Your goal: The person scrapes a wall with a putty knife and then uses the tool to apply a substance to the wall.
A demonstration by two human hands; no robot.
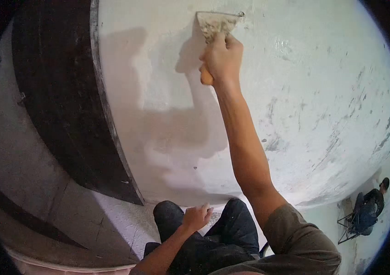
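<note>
My right hand (224, 57) is stretched far up the wall, its fingers wrapped round a putty knife (214, 25). The knife's wide blade is smeared with whitish filler and lies against the wall; the end of its orange handle sticks out below my fist. Above my lap, between my knees, my left hand (197, 217) is closed. A pale bit shows by its fingertips, but I cannot make out what it is. The white wall (245, 137) has damp-looking patches, dark scuffs and my arm's shadow on it.
A dark door panel (62, 91) with a pale worn edge stands to the left of the wall. Tiled floor (96, 215) lies at the lower left. Far right, another person (368, 206) sits on a folding chair (348, 227).
</note>
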